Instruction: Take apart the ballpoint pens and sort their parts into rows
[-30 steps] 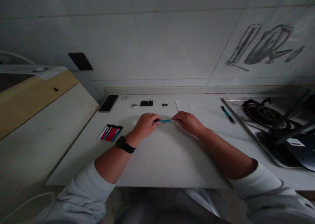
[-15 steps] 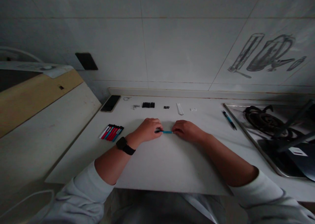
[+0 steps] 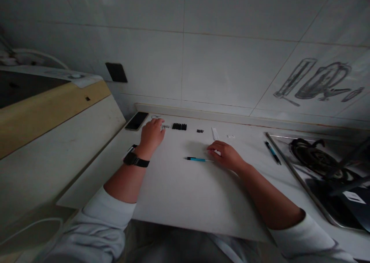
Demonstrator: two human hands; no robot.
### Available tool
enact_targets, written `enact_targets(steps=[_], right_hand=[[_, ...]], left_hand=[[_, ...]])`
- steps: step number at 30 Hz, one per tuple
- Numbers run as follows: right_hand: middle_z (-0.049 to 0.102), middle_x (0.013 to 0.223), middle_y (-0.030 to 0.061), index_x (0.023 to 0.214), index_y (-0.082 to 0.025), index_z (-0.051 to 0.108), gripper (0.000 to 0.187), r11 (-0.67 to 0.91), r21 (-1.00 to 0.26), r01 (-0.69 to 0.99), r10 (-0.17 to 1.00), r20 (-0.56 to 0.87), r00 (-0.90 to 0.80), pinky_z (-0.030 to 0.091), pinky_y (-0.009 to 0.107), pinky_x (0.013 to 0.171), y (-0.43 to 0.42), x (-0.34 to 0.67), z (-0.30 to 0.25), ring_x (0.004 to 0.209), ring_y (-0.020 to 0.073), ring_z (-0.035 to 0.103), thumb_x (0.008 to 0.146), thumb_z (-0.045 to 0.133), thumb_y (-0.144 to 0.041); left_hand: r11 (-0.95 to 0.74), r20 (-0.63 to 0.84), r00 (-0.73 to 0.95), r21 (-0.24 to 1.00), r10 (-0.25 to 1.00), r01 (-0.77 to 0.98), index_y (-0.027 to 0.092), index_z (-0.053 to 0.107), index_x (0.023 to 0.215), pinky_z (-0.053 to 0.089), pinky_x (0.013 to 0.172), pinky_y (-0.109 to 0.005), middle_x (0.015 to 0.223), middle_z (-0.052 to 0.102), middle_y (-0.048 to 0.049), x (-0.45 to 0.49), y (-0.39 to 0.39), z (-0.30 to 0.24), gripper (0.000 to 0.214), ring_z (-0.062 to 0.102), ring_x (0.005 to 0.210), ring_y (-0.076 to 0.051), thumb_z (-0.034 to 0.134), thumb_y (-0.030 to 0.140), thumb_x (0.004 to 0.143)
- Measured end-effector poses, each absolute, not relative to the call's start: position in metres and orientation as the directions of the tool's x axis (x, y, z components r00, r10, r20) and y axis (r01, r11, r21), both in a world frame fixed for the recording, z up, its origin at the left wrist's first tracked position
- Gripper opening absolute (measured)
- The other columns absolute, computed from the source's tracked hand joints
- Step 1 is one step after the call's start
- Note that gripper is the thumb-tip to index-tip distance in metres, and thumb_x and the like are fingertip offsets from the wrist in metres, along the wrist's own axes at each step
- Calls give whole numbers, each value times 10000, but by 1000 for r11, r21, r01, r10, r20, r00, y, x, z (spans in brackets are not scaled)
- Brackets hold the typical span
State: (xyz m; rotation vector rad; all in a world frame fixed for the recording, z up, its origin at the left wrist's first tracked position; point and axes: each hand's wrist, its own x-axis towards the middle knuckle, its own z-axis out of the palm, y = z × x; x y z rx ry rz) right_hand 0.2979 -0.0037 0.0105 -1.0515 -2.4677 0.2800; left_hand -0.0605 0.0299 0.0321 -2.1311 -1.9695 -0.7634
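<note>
My left hand (image 3: 152, 135) is over the back left of the counter beside a row of small springs (image 3: 165, 126). Its thumb and forefinger are apart, with nothing visible between them. A slim blue pen barrel (image 3: 197, 159) with a dark left end and a thin white piece at its right end points into my right hand (image 3: 227, 155). Those fingers are curled around the white end; the exact contact is partly hidden. Black grips (image 3: 179, 126) stand in a row right of the springs, then small dark parts (image 3: 200, 131), thin white refills (image 3: 215, 134) and tiny white pieces (image 3: 230, 136).
A phone (image 3: 137, 120) lies at the back left. My left wrist mostly covers the coloured barrels. A blue-and-black pen (image 3: 272, 152) lies beside the gas stove (image 3: 306, 178) on the right. A tiled wall (image 3: 219, 70) closes off the back.
My left hand has let go of the pen barrel and moved left and back to the springs. My right hand stays at the barrel's right end, where a white piece now shows. The view has shifted slightly.
</note>
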Motion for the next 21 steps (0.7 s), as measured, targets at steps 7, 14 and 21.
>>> enact_targets(steps=[7,14,21], right_hand=[[733,1063,97,1091,-217,736,238,692,-314,650,720,367,-589,540,353,862,6,289,25,939,212,689,1025,520,-292],[729,1098,99,1121,-205,727,212,680,-196,706,724,333,-605,527,362,916,56,271,39,966,223,681,989,575,-274],[682,1240,136,1231,-195,688,305,646,-72,760,759,165,-630,479,412,1052,119,232,22,1174,275,625,945,651,-293]], left_hand=[[-77,269,56,69,962,995,212,633,1343,495,908,-428,1272,644,-134,-70,40,9,422,602,1139,-331,609,211,921],[-68,213,51,75,976,995,203,645,1331,491,913,-418,1263,639,-144,-66,44,1,388,598,1138,-322,565,245,953],[-63,233,44,74,971,995,184,666,1288,488,912,-416,1218,656,-140,-66,46,1,352,600,1118,-322,549,256,964]])
